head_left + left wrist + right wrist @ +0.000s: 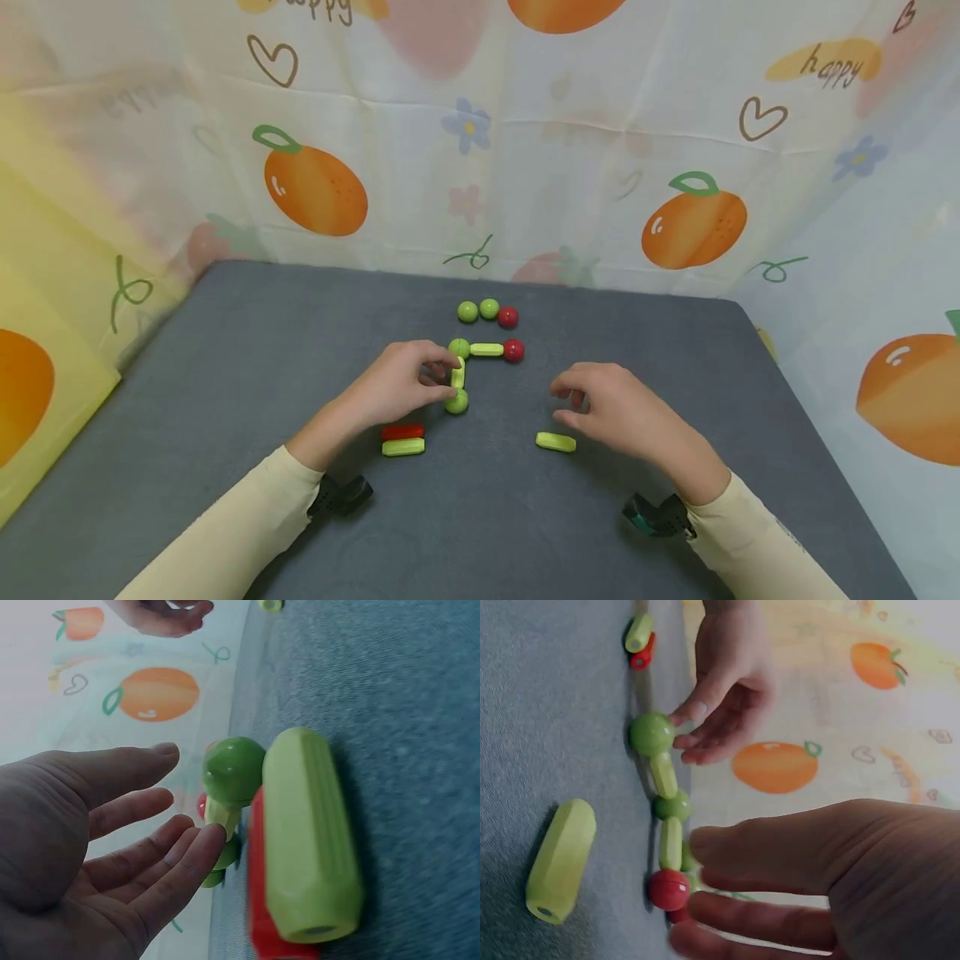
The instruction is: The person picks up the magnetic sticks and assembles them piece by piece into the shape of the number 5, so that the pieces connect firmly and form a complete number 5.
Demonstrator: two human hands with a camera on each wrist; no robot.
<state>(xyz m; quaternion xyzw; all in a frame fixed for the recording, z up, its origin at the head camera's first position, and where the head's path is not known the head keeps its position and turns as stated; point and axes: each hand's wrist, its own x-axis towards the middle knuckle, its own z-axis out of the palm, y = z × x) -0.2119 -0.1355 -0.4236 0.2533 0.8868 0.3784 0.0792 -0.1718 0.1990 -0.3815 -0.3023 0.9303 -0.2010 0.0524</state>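
An L-shaped chain of balls and ribbed rods lies on the dark table: a red ball (pixel 513 350), a yellow-green rod (pixel 487 350), a green corner ball (pixel 459 348), a second rod (pixel 458 373) and a nearer green ball (pixel 457 402). My left hand (pixel 401 383) hovers at the chain's left side, fingers loosely bent and apart, partly covering the second rod in the head view. The left wrist view shows nothing inside its grasp. To the right, my right hand (pixel 615 408) is held above the table with relaxed fingers, holding nothing. A single yellow-green rod (pixel 556 442) lies just below it.
Beyond the chain sit two loose green balls (pixel 468 312) and a loose red ball (pixel 507 317). Below my left hand, a red rod (pixel 402 432) lies alongside a yellow-green rod (pixel 403 447). A fruit-printed curtain (pixel 525 167) stands behind the table (pixel 480 533).
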